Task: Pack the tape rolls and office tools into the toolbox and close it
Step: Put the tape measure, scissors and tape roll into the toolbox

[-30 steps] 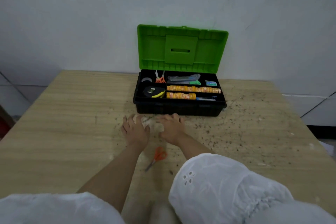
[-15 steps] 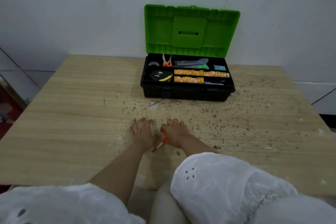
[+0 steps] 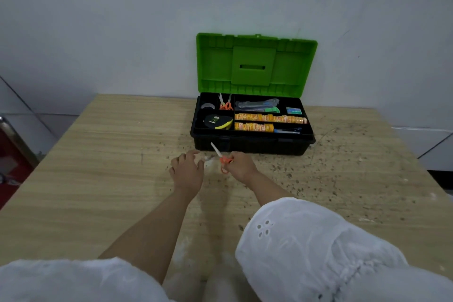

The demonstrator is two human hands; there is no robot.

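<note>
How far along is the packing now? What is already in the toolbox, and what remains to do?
Done: the tape rolls, a tape measure and one pair of scissors lie in the toolbox tray. In hand: the right hand holds the orange scissors in front of the box; the left hand holds nothing. Left: put these scissors in and close the green lid, which stands open.

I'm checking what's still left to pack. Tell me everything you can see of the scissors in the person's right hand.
The scissors are small, with orange plastic-looking handle loops and short pale blades that look like metal. The blades appear closed and point up and left, toward the toolbox. The right hand pinches them at the handles and holds them above the table. One loop hangs below the fingers. The left hand is close beside them, not touching.
</note>
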